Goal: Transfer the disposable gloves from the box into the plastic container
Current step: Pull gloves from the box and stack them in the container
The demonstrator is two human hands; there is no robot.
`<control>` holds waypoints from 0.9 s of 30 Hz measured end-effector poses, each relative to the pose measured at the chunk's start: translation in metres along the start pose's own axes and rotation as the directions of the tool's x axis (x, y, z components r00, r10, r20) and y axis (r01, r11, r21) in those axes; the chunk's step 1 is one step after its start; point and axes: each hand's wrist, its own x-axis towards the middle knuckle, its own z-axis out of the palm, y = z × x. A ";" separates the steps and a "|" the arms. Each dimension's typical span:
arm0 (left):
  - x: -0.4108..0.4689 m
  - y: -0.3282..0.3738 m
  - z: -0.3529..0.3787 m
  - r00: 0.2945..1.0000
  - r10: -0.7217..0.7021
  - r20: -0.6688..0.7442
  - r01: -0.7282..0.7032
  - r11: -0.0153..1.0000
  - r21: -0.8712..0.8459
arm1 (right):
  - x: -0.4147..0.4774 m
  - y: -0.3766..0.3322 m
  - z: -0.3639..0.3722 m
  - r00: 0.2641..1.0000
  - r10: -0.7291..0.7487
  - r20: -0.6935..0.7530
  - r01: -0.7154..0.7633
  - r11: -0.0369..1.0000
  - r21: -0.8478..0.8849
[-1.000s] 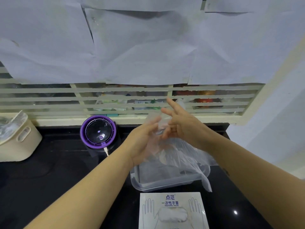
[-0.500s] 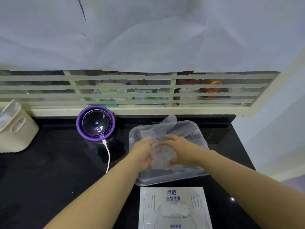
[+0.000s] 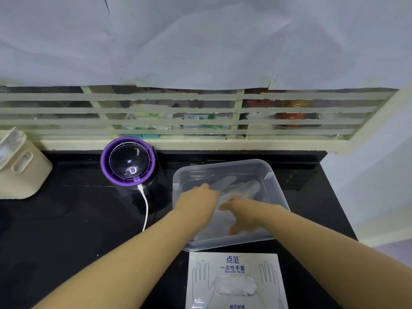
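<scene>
On the black table (image 3: 66,230), twelve o'clock from the box (image 3: 234,279), my left grip (image 3: 196,204) presses flat on gloves (image 3: 245,188) in the plastic container (image 3: 274,181). For my right grip (image 3: 245,210), I cannot tell.

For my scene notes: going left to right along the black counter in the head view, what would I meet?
Cream bin → purple round device → clear plastic container. The glove box overlaps the container, so it is left out.

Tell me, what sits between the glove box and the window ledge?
The clear plastic container, left hand and right hand on gloves inside; head view shows it.
</scene>
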 end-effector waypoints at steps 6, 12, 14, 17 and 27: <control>0.028 0.008 0.019 0.954 -0.064 0.294 0.022 0.989 0.144 | 0.003 0.005 0.000 0.995 0.098 0.019 -0.096 0.994 -0.058; 0.040 0.002 0.030 0.915 -0.128 0.383 0.073 0.985 0.155 | 0.005 0.008 0.003 0.994 0.106 0.036 -0.103 0.992 -0.075; 0.039 0.002 0.027 0.910 -0.122 0.396 0.054 0.982 0.180 | -0.002 0.007 -0.002 0.996 0.087 0.014 -0.086 0.995 -0.047; 0.031 0.000 0.017 0.938 -0.048 0.342 -0.027 0.977 0.213 | -0.020 0.003 -0.018 0.992 0.012 -0.122 -0.020 0.998 -0.062; -0.078 -0.024 0.001 0.703 0.547 -0.454 -0.598 0.801 0.040 | -0.118 -0.036 0.001 0.966 -0.256 -0.029 0.255 0.966 -0.045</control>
